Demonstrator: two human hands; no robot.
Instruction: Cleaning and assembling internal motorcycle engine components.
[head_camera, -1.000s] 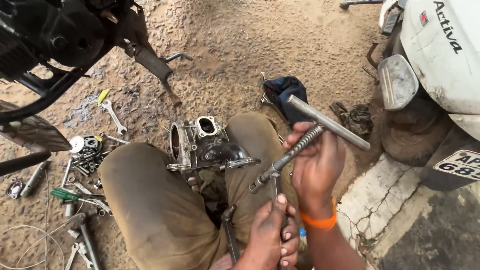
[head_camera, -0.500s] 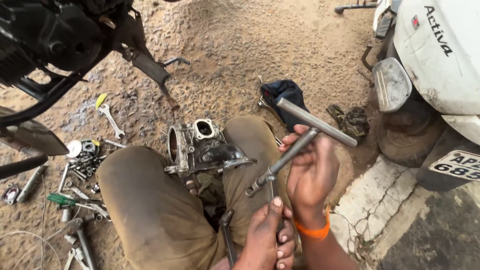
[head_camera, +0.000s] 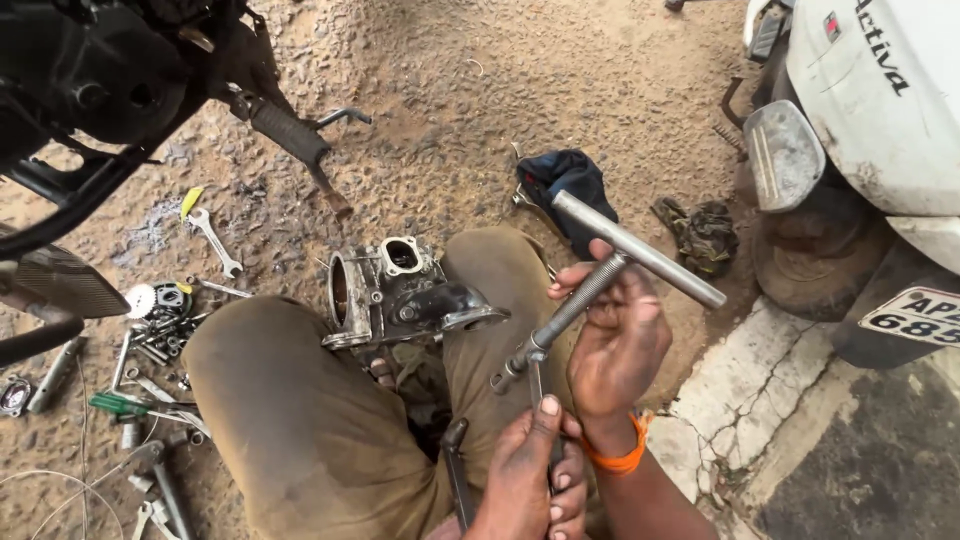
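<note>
Hands work together above the person's lap, over the sandy ground. Right hand (head_camera: 615, 345) is closed around the shaft of a steel T-handle wrench (head_camera: 600, 275), crossbar uppermost, socket end pointing down-left. Left hand (head_camera: 530, 470) is closed on a thin metal part (head_camera: 535, 385) that meets the socket tip; its type cannot be determined. The wrench appears rigid, fairly heavy and smooth, probably slick with oil; grip the shaft mid-length or the crossbar. An engine casting (head_camera: 400, 295) rests between the knees. Loose spanners (head_camera: 150, 340) lie near the ground's left edge, a dark rag (head_camera: 565, 180) beyond the knee.
</note>
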